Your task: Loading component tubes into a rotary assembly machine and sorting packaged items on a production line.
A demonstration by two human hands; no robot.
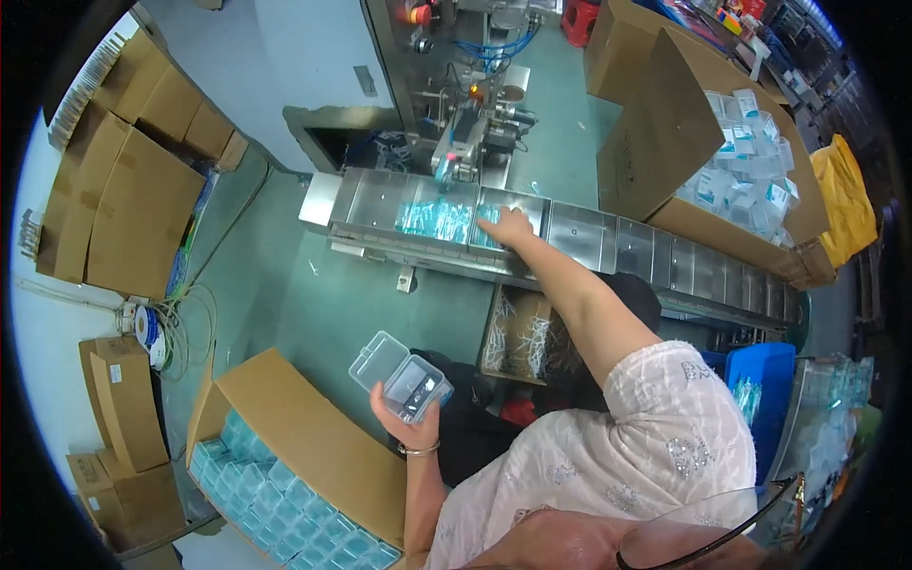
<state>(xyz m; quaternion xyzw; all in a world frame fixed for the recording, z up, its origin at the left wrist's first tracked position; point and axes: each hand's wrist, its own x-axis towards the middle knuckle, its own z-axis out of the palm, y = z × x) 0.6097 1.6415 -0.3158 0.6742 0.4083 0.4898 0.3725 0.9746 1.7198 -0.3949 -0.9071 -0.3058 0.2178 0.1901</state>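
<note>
Left hand [407,410]: raised just in front of the body, wrist wearing a thin bangle, fingers curled and closed around a small clear plastic box [403,378]. The box lid stands hinged open, tilted up and to the left; the base rests in the palm with the thumb along its lower edge.

Cardboard carton, lower left [285,418]: open, flap folded outward, packed with rows of closed clear boxes [275,503] of the same kind. It sits just beside and below the left hand.

Smaller carton under the conveyor [518,334]: open, holding loose pale slender pieces, too small to identify.

Blue crate [771,389]: to the right of the body, near the conveyor's lower edge.

Right hand [506,226]: arm stretched fully forward, hand lying palm-down in a compartment of the metal conveyor tray [589,233], fingers spread flat and touching a heap of small teal items [439,218]. Whether any item is pinched under the fingers cannot be told.

Conveyor tray: a long steel trough divided into compartments, running left to right and curving down toward the right; teal items fill the compartments left of the hand.

Machine [470,133]: behind the trough, with blue hoses.

Large carton, upper right [684,133]: tilted open, heaped with clear boxes.

Flattened cartons, far left [123,190]: stacked against the wall.
</note>
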